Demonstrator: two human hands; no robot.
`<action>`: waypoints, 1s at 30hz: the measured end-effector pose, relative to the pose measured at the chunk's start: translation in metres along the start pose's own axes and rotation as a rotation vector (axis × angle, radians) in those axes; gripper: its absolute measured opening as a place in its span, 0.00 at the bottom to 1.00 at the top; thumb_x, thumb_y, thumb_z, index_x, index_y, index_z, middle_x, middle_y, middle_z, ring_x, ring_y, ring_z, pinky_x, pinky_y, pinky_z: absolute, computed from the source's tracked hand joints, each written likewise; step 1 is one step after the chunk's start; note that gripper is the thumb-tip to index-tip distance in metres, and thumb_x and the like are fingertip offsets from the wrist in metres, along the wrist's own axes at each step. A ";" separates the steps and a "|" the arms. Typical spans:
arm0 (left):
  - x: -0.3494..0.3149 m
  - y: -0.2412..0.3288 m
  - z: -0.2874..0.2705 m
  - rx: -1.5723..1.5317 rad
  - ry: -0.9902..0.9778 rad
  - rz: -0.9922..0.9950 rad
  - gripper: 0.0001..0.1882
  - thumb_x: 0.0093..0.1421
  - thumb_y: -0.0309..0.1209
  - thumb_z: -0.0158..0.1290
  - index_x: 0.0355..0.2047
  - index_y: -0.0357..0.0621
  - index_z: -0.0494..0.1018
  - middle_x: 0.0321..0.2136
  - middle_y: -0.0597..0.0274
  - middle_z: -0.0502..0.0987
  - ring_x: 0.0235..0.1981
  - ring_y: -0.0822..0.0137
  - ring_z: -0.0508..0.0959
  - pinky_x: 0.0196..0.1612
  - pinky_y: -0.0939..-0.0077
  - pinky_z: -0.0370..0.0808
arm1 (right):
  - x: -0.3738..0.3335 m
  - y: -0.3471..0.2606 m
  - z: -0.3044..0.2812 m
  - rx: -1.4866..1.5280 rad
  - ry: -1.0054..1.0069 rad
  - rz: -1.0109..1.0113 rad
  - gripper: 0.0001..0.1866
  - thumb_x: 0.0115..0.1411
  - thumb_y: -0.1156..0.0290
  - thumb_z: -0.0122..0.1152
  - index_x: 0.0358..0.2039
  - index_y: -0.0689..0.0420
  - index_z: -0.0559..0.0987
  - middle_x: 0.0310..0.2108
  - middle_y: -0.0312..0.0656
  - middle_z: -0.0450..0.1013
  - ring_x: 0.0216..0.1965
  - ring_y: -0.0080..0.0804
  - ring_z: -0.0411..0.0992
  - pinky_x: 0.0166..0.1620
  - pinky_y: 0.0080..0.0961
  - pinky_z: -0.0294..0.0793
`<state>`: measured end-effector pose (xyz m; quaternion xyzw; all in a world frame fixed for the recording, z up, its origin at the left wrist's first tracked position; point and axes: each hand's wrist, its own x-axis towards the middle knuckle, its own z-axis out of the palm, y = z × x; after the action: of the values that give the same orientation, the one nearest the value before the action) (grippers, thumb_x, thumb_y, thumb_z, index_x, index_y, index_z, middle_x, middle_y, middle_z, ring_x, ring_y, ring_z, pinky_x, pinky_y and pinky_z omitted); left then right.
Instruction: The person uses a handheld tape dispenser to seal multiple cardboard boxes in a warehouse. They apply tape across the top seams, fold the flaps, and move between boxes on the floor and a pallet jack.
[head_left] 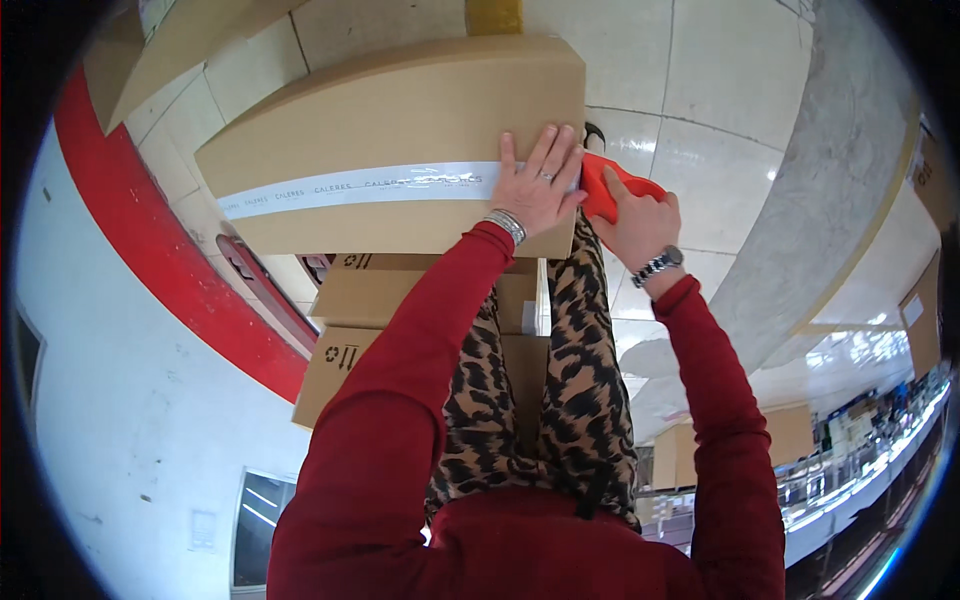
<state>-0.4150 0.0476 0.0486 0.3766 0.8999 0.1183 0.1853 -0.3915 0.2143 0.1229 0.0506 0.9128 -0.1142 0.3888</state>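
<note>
A long brown cardboard box (400,110) lies across in front of me, with a strip of white printed tape (330,190) running along the middle of its top. My left hand (540,185) rests flat on the tape near the box's right end, fingers spread. Just past that end, my right hand (640,215) is wrapped round a red tape dispenser (600,185), held against the box's right edge where the tape ends. The dispenser's grip is partly hidden by my fingers.
Under the long box stand more cardboard boxes (335,375), stacked before my legs. Another carton (180,50) is at the upper left. A white wall with a red band (180,240) runs along the left; pale floor tiles (730,90) and further cartons (790,435) lie to the right.
</note>
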 end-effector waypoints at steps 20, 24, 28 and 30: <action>0.060 0.007 -0.046 0.117 -0.122 0.728 0.10 0.54 0.41 0.46 0.25 0.51 0.71 0.29 0.69 0.73 0.50 0.57 0.65 0.59 0.41 0.44 | -0.109 0.085 0.055 0.765 0.341 0.513 0.35 0.47 0.51 0.60 0.54 0.53 0.67 0.25 0.49 0.75 0.25 0.39 0.74 0.33 0.32 0.72; 0.076 0.030 -0.047 0.171 -0.252 0.627 0.11 0.54 0.41 0.46 0.26 0.51 0.73 0.30 0.69 0.75 0.51 0.56 0.65 0.59 0.42 0.46 | -0.115 0.073 0.049 1.314 0.606 0.435 0.33 0.48 0.62 0.63 0.53 0.59 0.67 0.31 0.51 0.75 0.28 0.35 0.75 0.35 0.28 0.72; 0.090 0.053 -0.042 -0.534 -0.248 0.178 0.19 0.58 0.46 0.42 0.31 0.47 0.75 0.33 0.64 0.77 0.44 0.60 0.71 0.55 0.59 0.59 | -0.134 0.053 0.018 1.605 0.582 0.366 0.33 0.46 0.68 0.65 0.53 0.63 0.66 0.35 0.48 0.75 0.31 0.29 0.72 0.36 0.24 0.71; 0.101 0.067 -0.058 -1.087 -0.677 -0.371 0.24 0.61 0.50 0.38 0.33 0.45 0.75 0.37 0.62 0.77 0.41 0.65 0.73 0.50 0.70 0.66 | -0.146 0.048 0.017 1.638 0.521 0.352 0.34 0.45 0.69 0.66 0.53 0.63 0.66 0.33 0.46 0.74 0.30 0.28 0.69 0.37 0.22 0.69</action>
<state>-0.4631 0.1624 0.1001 0.0847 0.6543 0.3964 0.6384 -0.2694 0.2560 0.2089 0.4784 0.5823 -0.6569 0.0215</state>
